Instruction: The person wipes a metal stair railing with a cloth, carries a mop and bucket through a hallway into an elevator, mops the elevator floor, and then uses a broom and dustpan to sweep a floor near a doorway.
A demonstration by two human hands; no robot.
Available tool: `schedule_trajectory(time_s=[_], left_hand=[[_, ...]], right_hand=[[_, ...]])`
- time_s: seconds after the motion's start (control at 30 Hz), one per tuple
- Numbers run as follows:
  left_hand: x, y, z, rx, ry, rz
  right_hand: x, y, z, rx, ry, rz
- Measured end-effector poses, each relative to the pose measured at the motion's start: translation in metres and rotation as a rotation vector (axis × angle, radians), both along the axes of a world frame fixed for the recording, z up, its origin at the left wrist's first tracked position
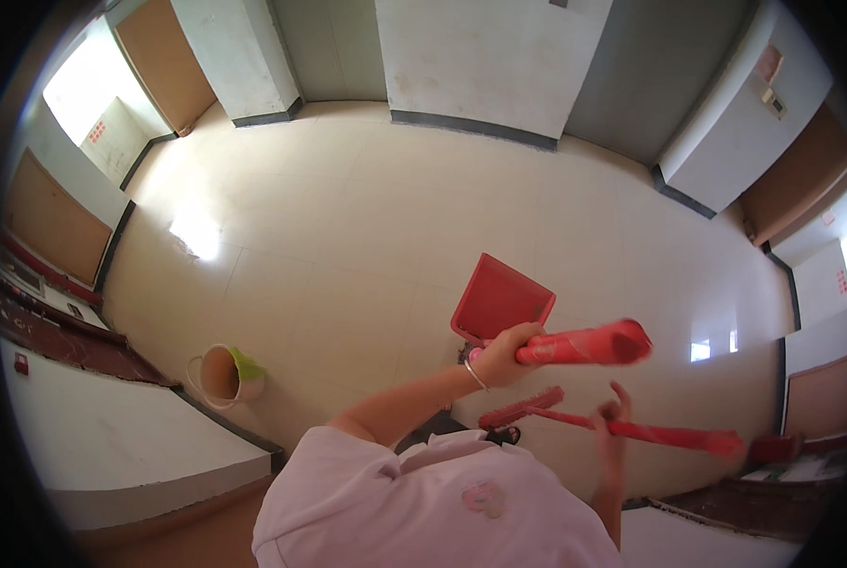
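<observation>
My left hand (507, 356), with a silver bangle at the wrist, is closed around the red handle of a long-handled dustpan (503, 295). The handle rises towards me on the right, while the red pan lies beyond the hand, close to the floor. Some dark specks show on the pan's right side. My right hand (610, 417), slightly blurred, grips the red handle of a broom (643, 431) with one finger raised off it. The reddish bristle head of the broom (521, 408) is near my feet, below the left forearm. A dark sandal partly shows beside it.
A pale bucket (216, 375) with a green cloth (247, 363) over its rim stands on the left. Glossy beige floor tiles (366, 213) reach to walls with dark skirting (473, 130). Grey doors (332, 53) and brown doors (166, 64) line the hall.
</observation>
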State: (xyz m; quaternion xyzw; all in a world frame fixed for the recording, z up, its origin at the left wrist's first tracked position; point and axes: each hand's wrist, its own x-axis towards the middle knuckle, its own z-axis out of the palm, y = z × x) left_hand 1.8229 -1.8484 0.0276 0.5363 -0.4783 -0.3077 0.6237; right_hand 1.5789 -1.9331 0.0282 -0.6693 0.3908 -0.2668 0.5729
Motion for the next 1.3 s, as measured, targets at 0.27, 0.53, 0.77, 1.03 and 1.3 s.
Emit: schedule_trajectory(time_s=[0.27,0.53,0.77,1.03,1.3], left_hand=[[0.016,0.056,0.044,0.061,0.024,-0.054],[-0.008,0.087,0.049,0.167,-0.181,0.135],[-0.040,0.101,0.018,0.076,-0.106,0.569],[-0.008,0.173,0.025,0.038,-0.033,1.217],[-0.051,0.327,0.107,-0.384,-0.006,1.688]], right_hand=[[0.128,0.024,0.004,-0.202,-0.059,0.610],[0.161,0.028,0.000,-0.162,-0.015,1.153],[0.175,0.046,0.043,0.201,-0.355,1.419],[0.187,0.066,-0.081,-0.483,-0.321,1.185],[0.063,-0.037,-0.184,-0.490,0.983,1.213]])
